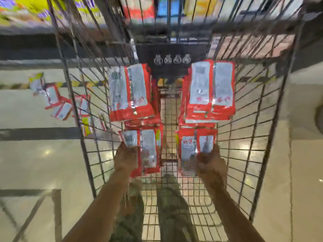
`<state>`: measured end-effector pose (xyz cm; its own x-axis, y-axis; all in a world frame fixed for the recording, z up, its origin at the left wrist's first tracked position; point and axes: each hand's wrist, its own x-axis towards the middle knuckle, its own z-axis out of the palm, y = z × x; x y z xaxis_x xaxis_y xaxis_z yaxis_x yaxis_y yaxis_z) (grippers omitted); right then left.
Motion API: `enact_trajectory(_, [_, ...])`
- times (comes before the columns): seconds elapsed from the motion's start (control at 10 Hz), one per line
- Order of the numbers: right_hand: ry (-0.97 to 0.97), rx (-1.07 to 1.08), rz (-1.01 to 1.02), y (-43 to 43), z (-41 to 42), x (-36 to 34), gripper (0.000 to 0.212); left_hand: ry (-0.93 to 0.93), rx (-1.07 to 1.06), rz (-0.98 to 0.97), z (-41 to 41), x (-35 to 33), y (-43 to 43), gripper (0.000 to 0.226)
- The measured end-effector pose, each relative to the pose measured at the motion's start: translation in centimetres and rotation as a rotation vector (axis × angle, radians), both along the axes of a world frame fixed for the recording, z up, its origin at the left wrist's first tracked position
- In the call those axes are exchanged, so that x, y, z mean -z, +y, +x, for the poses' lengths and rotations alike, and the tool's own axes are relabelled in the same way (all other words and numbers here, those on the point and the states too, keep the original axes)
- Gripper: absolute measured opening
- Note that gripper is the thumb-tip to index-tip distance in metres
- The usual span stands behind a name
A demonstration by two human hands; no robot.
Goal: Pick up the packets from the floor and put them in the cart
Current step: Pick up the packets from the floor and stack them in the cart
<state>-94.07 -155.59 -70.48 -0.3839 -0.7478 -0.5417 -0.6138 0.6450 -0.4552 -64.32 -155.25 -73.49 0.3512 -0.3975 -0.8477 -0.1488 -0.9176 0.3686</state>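
I look down into a wire cart (pixel 248 154). Two stacks of red and silver packets lie at its far end, the left stack (pixel 129 91) and the right stack (pixel 209 89). Nearer to me, my left hand (pixel 125 158) grips a red packet (pixel 148 151) by its near left edge, low inside the cart. My right hand (pixel 211 161) grips another red packet (pixel 190 149) by its near right edge. Several packets (pixel 57 102) lie loose on the floor left of the cart.
The cart's wire walls rise on both sides and at the far end. Shelves of goods (pixel 139 7) stand beyond it. A yellow and black stripe (pixel 17 86) runs across the glossy tiled floor at left. My legs show through the cart's wire floor.
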Motion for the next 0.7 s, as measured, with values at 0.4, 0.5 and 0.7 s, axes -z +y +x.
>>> enact_trajectory(0.4, [0.427, -0.65, -0.506, 1.7, 2.0, 4.5, 0.067, -0.632, 0.748, -0.351, -6.6, -3.1, 1.1, 0.069])
enact_trajectory(0.5, [0.458, -0.638, -0.353, 1.6, 2.0, 5.5, 0.073, -0.613, 0.892, -0.324, -5.8, -0.9, 1.8, 0.072])
enact_trajectory(0.7, [0.379, -0.428, -0.138, -0.4, 2.4, 5.2, 0.072, -0.635, 0.977, -0.309, -4.3, 1.1, 2.0, 0.074])
